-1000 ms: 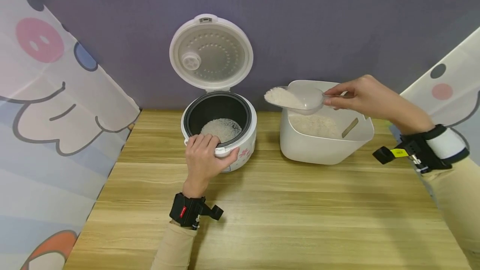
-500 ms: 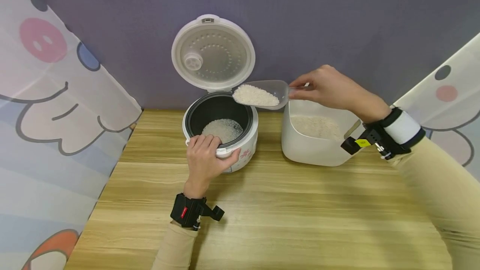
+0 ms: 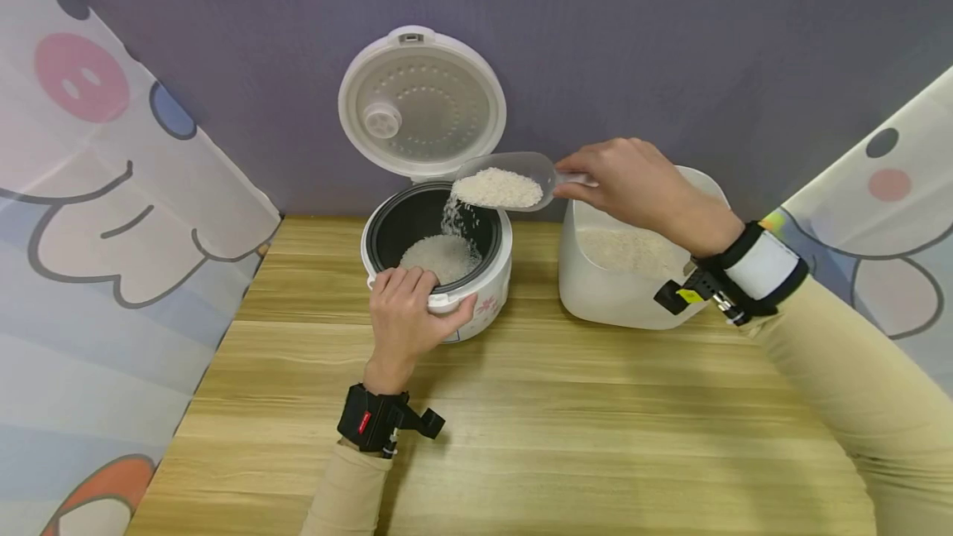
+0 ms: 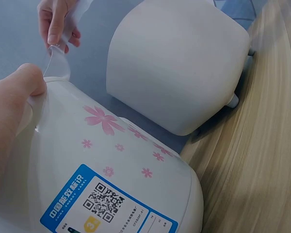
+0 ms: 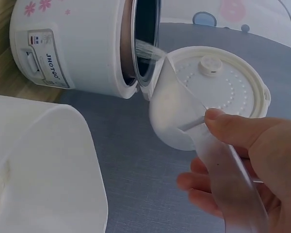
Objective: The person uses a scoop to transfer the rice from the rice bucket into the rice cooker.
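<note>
A white rice cooker with pink flowers stands with its lid raised, and white rice lies in its dark inner pot. My left hand grips the cooker's front rim, fingers over the edge and thumb against the outside. By its handle, my right hand holds a clear plastic scoop over the pot's right side. Rice fills much of the scoop, and grains fall from its tip into the pot. In the right wrist view the scoop tilts toward the cooker.
A white bin with more rice stands right of the cooker, partly under my right forearm. Behind both rises a grey-purple wall. Cartoon-printed sheets flank the wooden table on both sides.
My right hand has carried the filled scoop left from above the bin to over the pot and tipped it; rice now streams down. The left hand has stayed on the rim.
</note>
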Motion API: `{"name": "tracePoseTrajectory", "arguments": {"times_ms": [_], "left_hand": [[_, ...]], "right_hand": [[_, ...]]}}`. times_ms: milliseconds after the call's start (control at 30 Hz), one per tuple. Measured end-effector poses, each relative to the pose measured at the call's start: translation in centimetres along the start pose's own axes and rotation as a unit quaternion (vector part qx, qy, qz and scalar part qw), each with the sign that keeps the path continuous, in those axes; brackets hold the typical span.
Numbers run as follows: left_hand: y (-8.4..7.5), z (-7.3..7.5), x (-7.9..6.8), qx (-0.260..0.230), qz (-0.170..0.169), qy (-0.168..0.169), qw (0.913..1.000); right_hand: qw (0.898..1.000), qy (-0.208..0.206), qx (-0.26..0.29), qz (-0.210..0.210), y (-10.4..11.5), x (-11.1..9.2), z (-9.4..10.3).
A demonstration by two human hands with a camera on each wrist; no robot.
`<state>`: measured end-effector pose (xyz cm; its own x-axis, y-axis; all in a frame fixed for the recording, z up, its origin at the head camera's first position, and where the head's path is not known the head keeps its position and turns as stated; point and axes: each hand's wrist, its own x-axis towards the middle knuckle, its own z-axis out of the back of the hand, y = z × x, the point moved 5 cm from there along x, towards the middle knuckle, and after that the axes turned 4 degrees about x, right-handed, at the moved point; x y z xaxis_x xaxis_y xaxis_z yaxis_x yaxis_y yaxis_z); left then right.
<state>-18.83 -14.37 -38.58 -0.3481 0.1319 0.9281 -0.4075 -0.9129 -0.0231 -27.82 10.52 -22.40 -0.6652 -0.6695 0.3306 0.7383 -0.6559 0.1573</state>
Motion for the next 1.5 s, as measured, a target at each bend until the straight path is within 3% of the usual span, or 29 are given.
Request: {"name": "tracePoseTrajectory", "arguments": {"times_ms": [200,467,833,1000,1200,1333,1500], "left_hand": [[0.1,0.0,-0.1,0.001,0.003,-0.002,1.0],[0.0,0.0,-0.1,0.0,0.0,-0.001,1.0],[0.0,0.1,-0.1,0.001,0.002,0.004,1.0],[0.2,0.0,-0.1,-0.001,0.004,0.007,1.0],[0.3,0.0,-0.1,-0.003,0.006,0.004,1.0],[0.3,0.1,-0.1,0.0,0.005,0.005,1.0],[0.2,0.1,-0.1,0.0,0.008,0.005,1.0]], "right_hand": [[0.999,-0.015,-0.026,0.017,0.5,0.0,-0.3],[0.991,-0.067,-0.08,0.085,1.4,-0.2,-0.9],[0.964,-0.117,-0.159,0.177,2.9,-0.2,-1.6],[0.945,-0.135,-0.199,0.22,3.6,-0.4,-1.9],[0.93,-0.139,-0.237,0.244,4.0,-0.7,-2.5],[0.928,-0.139,-0.243,0.245,4.0,-0.9,-2.7],[0.939,-0.14,-0.213,0.229,3.8,-0.8,-2.7]]}}
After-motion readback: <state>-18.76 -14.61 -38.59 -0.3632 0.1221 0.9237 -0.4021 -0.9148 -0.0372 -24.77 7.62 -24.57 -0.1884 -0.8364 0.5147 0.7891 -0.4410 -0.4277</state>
